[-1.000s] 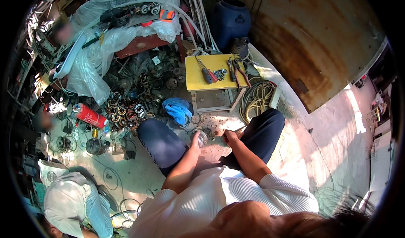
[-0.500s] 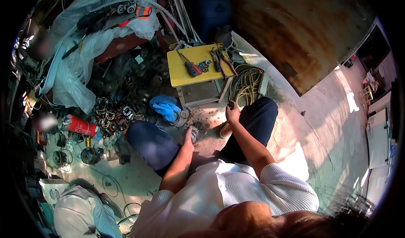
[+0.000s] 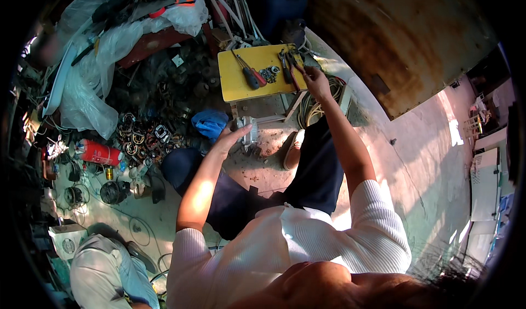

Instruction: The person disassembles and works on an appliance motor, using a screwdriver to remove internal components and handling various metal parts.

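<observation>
My left hand [image 3: 228,139] is wrapped around a ribbed silver metal part [image 3: 249,132], round like a small motor housing, held above the floor between my knees. At the right edge of a yellow-topped stool [image 3: 233,81], my right hand [image 3: 316,82] has its fingers closed on one handle of the red-handled pliers [image 3: 296,73]. The pliers lie on the stool top with their handles spread. Beside them are a dark-handled tool [image 3: 285,70], a small pile of metal rings or nuts [image 3: 269,74] and screwdrivers [image 3: 250,77] with dark and red handles.
Coiled cable [image 3: 308,109] lies beside the stool. A blue cloth or bag [image 3: 210,123], a red cylinder [image 3: 99,152] and heaped metal parts [image 3: 137,136] lie to the left. Another person's leg [image 3: 101,268] shows at lower left. A rusty panel [image 3: 400,40] stands at far right.
My right hand has moved forward from near my knee to the pliers, whose handles now sit wider apart. My left hand has lifted the silver part forward.
</observation>
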A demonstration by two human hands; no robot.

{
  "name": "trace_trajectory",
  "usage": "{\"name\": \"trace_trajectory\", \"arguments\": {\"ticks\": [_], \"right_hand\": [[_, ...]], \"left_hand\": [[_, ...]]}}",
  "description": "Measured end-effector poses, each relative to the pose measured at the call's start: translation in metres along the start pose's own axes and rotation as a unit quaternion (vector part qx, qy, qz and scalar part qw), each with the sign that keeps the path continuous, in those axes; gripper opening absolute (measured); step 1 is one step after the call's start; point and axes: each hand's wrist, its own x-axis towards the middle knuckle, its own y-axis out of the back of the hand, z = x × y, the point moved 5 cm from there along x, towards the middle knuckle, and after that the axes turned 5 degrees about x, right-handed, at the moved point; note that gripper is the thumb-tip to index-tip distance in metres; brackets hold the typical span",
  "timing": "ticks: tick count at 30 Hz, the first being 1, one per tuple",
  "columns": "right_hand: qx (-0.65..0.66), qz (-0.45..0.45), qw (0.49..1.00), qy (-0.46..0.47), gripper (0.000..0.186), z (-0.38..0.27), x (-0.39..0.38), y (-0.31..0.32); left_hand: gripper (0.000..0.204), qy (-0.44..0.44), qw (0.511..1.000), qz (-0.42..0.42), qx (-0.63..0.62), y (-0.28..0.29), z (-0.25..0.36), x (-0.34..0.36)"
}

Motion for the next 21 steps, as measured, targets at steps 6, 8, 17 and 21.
{"name": "trace_trajectory", "arguments": {"ticks": [6, 8, 17, 21], "right_hand": [[-0.158, -0.068, 0.984, -0.049, 0.037, -0.022, 0.063, -0.048], [-0.227, -0.081, 0.968, -0.074, 0.037, -0.016, 0.081, -0.064], [-0.353, -0.068, 0.929, -0.084, 0.038, 0.011, 0.089, -0.097], [-0.342, -0.084, 0.930, -0.107, 0.038, 0.002, 0.094, -0.103]], "left_hand": [[0.071, -0.060, 0.984, -0.121, -0.118, 0.049, 0.075, 0.047], [0.072, -0.050, 0.969, -0.114, -0.215, 0.057, 0.082, 0.063], [0.075, -0.077, 0.938, -0.092, -0.327, 0.064, 0.072, 0.094], [0.072, -0.069, 0.939, -0.092, -0.324, 0.064, 0.071, 0.098]]}}
